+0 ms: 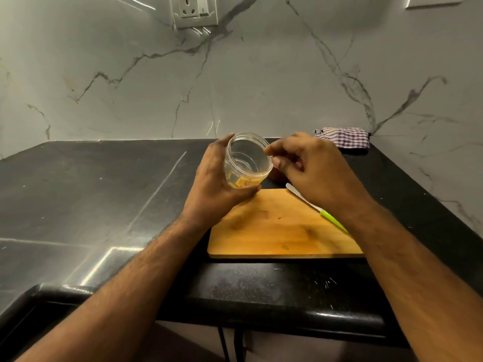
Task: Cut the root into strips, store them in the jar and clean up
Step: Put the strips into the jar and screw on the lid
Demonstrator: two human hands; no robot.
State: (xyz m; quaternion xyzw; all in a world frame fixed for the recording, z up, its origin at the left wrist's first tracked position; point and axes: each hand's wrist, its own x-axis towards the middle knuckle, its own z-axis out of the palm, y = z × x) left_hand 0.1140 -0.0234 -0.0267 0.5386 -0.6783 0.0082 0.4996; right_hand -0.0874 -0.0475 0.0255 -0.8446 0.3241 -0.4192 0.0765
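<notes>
Held up over the black stone counter (pixel 104 194), just past the far left corner of the rectangular wooden cutting board (pixel 282 226) — a small clear plastic jar with a wide threaded mouth (pixel 247 159), tilted so the mouth faces the camera and right. Wrapped around its wall by the left hand (pixel 211 184), thumb under the lower side, fingers curled behind. Inside, lying against the low side, a few pale yellow strips of root (pixel 241 182).

Right hand (pixel 311 168) at the rim, fingertips bunched together as in a pinch; whether a strip sits between them cannot be told. No strips visible on the board, so probably near the end of the filling.

Likely light and thin-walled, that jar — squeezable, smooth, a bit slippery if fingers are damp. Best taken around the body as now, not by the rim, which must stay free for the strips and the lid. Strips look short and firm, easy to pinch, apt to slide out if the tilt grows.

Across the board's right side, a white-bladed knife with a lime-green handle (pixel 332 218); behind the right hand a dark reddish round thing (pixel 277 176), possibly the lid. Checked cloth (pixel 345 137) at the back wall for the wipe-down.
</notes>
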